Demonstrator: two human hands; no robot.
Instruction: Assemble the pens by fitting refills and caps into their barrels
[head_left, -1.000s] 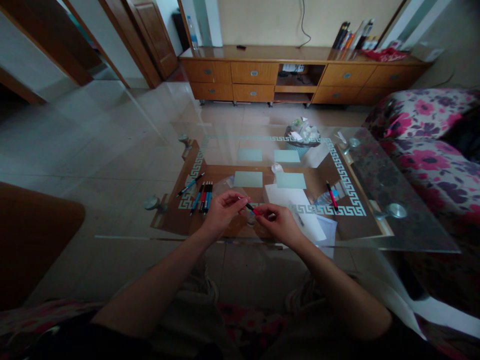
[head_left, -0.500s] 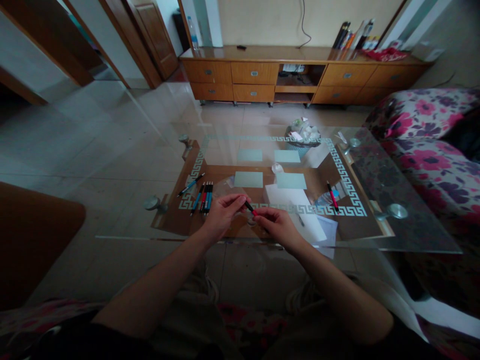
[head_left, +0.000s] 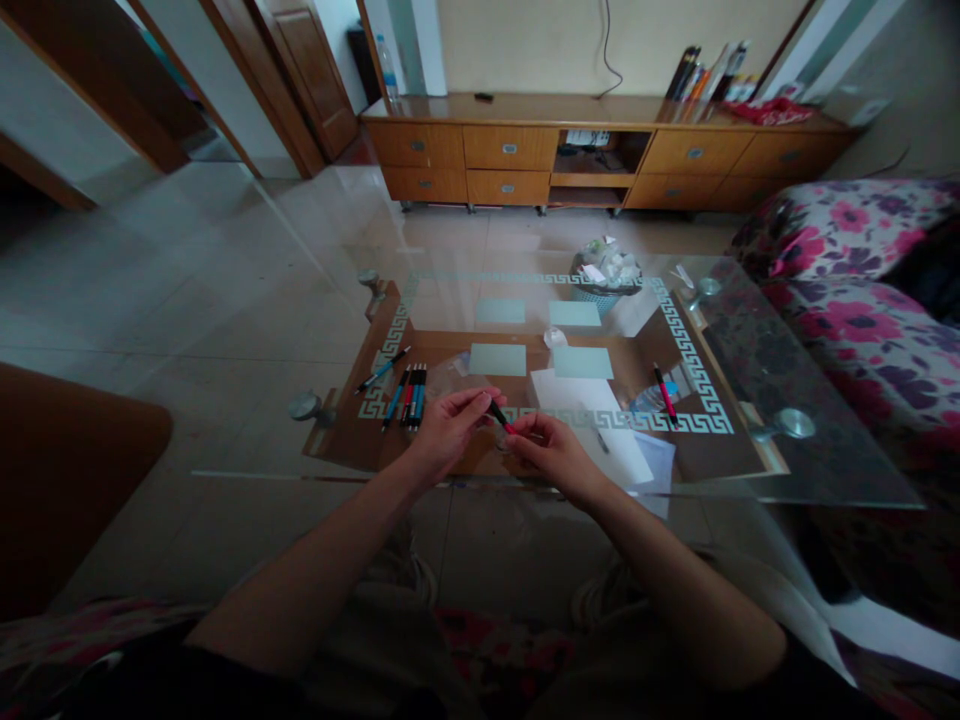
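A black and red pen (head_left: 499, 414) is held between my two hands above the near side of the glass table (head_left: 480, 478). My left hand (head_left: 453, 424) pinches its dark upper end, and the fingers of my right hand (head_left: 550, 445) close on its red lower end. Left of my hands, several blue, red and black pens (head_left: 410, 396) lie side by side, and a blue and black pen (head_left: 383, 369) rests at a slant beyond them. Over on the right lies a pink and black pen (head_left: 665, 393).
Under the glass are a white sheet or box (head_left: 600, 425) and a clear plastic bottle (head_left: 649, 398). Past the table stands a filled waste basket (head_left: 604, 275). A wooden cabinet (head_left: 510, 148) lines the wall, and a flowered sofa (head_left: 855, 300) is at right.
My right fingers have shifted slightly on the pen's red end, showing a little more of the pen between my hands. My left hand keeps its pinch.
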